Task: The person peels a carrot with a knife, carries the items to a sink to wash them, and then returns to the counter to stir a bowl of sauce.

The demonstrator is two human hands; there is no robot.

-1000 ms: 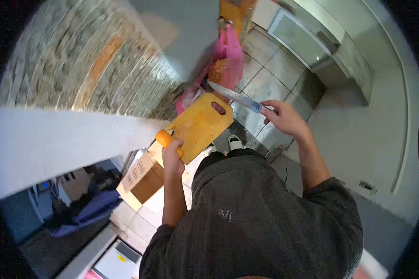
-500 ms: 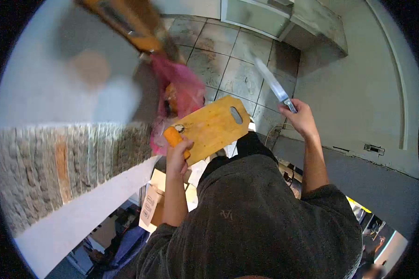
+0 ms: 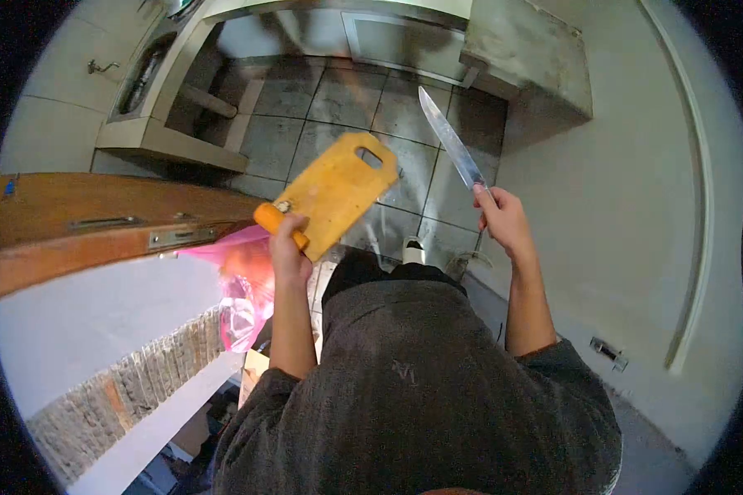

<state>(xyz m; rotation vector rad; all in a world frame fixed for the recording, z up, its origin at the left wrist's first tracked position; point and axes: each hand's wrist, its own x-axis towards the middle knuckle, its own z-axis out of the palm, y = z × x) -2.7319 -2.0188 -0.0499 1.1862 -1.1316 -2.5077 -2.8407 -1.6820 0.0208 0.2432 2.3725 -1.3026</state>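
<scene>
My left hand [image 3: 289, 252] grips a wooden cutting board [image 3: 338, 190] by its near left edge. Under the thumb of that hand, an orange carrot [image 3: 269, 217] is pressed against the board. Beside the carrot lies a small pale and dark piece [image 3: 283, 206], too small to name. The board's cut-out handle hole points away from me. In my right hand [image 3: 504, 221], a long kitchen knife [image 3: 450, 139] is held by the handle, its blade pointing up and forward, apart from the board.
A wooden door [image 3: 99, 210] stands at the left, and a pink plastic bag [image 3: 248, 276] hangs near its latch edge. Beyond it is a counter [image 3: 182, 144] with a tap [image 3: 102, 66]. Dirty floor tiles [image 3: 404, 177] lie ahead; a wall [image 3: 636, 214] runs along the right.
The view has shifted forward past the doorway: the door, counter and tap now show at the left. Both hands keep hold of the board with the carrot and the knife.
</scene>
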